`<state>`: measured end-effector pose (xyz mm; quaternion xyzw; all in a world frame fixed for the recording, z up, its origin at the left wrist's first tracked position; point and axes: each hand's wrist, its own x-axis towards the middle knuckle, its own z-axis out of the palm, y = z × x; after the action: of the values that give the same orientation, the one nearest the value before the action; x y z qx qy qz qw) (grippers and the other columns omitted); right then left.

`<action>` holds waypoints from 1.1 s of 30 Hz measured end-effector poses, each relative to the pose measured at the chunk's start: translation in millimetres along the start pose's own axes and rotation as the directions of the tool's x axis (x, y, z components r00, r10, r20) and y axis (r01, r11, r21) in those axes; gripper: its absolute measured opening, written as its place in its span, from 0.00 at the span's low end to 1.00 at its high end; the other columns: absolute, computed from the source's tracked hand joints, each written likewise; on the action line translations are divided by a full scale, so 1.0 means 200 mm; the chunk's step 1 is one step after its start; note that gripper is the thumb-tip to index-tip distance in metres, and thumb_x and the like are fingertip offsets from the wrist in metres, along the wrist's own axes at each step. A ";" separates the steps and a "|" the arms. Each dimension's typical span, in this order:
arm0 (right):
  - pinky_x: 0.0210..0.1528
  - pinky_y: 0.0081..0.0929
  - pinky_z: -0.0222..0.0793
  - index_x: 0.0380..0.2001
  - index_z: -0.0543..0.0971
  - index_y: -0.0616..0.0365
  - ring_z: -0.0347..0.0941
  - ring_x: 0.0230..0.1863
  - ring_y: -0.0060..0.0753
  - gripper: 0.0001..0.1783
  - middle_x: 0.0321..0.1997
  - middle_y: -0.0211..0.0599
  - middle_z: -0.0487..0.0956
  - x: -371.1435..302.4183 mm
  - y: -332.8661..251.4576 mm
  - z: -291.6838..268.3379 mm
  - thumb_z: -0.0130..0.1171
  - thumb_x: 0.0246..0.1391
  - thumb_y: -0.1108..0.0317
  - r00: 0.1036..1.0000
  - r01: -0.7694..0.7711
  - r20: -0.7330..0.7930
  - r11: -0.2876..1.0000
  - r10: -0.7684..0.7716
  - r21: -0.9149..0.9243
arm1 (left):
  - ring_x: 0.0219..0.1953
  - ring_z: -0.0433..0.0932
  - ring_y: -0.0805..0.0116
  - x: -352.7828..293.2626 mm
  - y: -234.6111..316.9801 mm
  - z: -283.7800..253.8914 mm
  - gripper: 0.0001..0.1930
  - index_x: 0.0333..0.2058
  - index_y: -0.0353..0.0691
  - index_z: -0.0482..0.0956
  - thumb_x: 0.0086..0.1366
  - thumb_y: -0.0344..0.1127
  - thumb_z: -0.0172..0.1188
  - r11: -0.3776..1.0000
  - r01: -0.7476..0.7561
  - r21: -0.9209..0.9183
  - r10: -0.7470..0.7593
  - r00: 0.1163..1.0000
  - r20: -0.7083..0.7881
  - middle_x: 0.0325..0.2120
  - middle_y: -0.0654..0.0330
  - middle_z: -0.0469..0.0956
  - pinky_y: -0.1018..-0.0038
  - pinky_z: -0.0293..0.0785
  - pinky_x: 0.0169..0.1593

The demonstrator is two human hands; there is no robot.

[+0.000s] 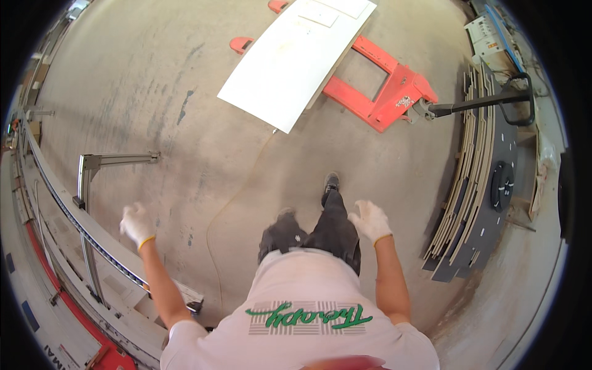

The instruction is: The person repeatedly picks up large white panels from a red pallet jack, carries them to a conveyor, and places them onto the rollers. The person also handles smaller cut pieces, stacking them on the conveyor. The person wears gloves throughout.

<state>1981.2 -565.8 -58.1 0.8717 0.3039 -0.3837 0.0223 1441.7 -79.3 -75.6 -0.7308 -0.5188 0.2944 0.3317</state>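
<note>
I see left hand point(137, 225) gloved, fingers loosely spread, holding nothing | it hangs just above the metal rail point(92, 237) of the machine frame on my left | right hand point(370, 221) gloved, fingers apart, empty, over bare floor | stacked panels point(472, 185) near, further right

Left hand point(137, 225) gloved, empty, above machine rail point(61, 197); right hand point(370, 220) gloved, empty, near stacked boards point(472, 160); white panel point(296, 55) on red pallet jack point(388, 92).
</note>
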 end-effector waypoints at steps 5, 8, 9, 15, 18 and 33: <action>0.69 0.54 0.75 0.65 0.80 0.57 0.79 0.66 0.60 0.33 0.65 0.54 0.83 0.55 0.26 -0.59 0.63 0.66 0.45 0.992 0.097 -0.090 0.994 -0.092 0.048 | 0.32 0.88 0.37 -0.16 0.93 -0.39 0.16 0.36 0.36 0.89 0.74 0.41 0.58 0.896 -0.076 -0.438 0.052 0.996 -0.065 0.34 0.44 0.88 0.47 0.84 0.42; 0.69 0.55 0.75 0.65 0.80 0.56 0.79 0.66 0.60 0.33 0.66 0.54 0.82 0.92 0.30 -0.95 0.62 0.67 0.44 0.983 0.178 -0.061 0.983 -0.175 0.042 | 0.40 0.90 0.37 -0.28 1.34 -0.58 0.32 0.32 0.29 0.90 0.80 0.54 0.51 0.604 0.356 -0.713 -0.093 0.920 0.380 0.31 0.37 0.88 0.46 0.84 0.51; 0.69 0.54 0.74 0.65 0.80 0.56 0.79 0.66 0.60 0.33 0.66 0.54 0.82 1.06 0.32 -1.06 0.62 0.67 0.44 0.982 0.185 -0.044 0.981 -0.183 0.057 | 0.40 0.90 0.38 -0.26 1.46 -0.62 0.34 0.32 0.29 0.90 0.80 0.57 0.51 0.533 0.462 -0.709 -0.060 0.857 0.512 0.31 0.37 0.88 0.47 0.83 0.52; 0.69 0.53 0.74 0.66 0.80 0.53 0.79 0.67 0.59 0.33 0.66 0.49 0.83 1.95 0.40 -1.66 0.64 0.66 0.44 0.997 0.051 0.058 0.989 -0.043 -0.136 | 0.41 0.91 0.43 0.34 2.17 -0.92 0.40 0.33 0.30 0.92 0.72 0.70 0.56 0.525 0.475 -0.706 0.394 0.600 0.697 0.30 0.38 0.89 0.51 0.83 0.53; 0.69 0.53 0.74 0.66 0.79 0.54 0.79 0.67 0.58 0.34 0.67 0.49 0.82 2.21 0.51 -1.99 0.67 0.64 0.46 1.000 0.024 0.013 0.999 -0.025 0.033 | 0.29 0.90 0.53 0.88 2.58 -1.27 0.30 0.31 0.28 0.89 0.68 0.58 0.66 0.482 0.561 -0.674 0.447 0.504 0.739 0.24 0.46 0.87 0.57 0.85 0.40; 0.72 0.48 0.73 0.66 0.80 0.60 0.79 0.68 0.60 0.36 0.66 0.56 0.84 5.23 1.74 -2.88 0.66 0.64 0.46 0.993 0.016 0.118 0.990 0.001 -0.139 | 0.30 0.86 0.59 3.22 4.85 -3.21 0.38 0.30 0.27 0.88 0.70 0.68 0.62 0.233 0.436 -0.869 0.624 0.618 0.478 0.24 0.47 0.86 0.60 0.83 0.43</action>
<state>3093.6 -156.1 -433.0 0.8428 0.3315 -0.4122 0.0995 2670.2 185.1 -507.5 -0.5939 -0.6122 0.2130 -0.4766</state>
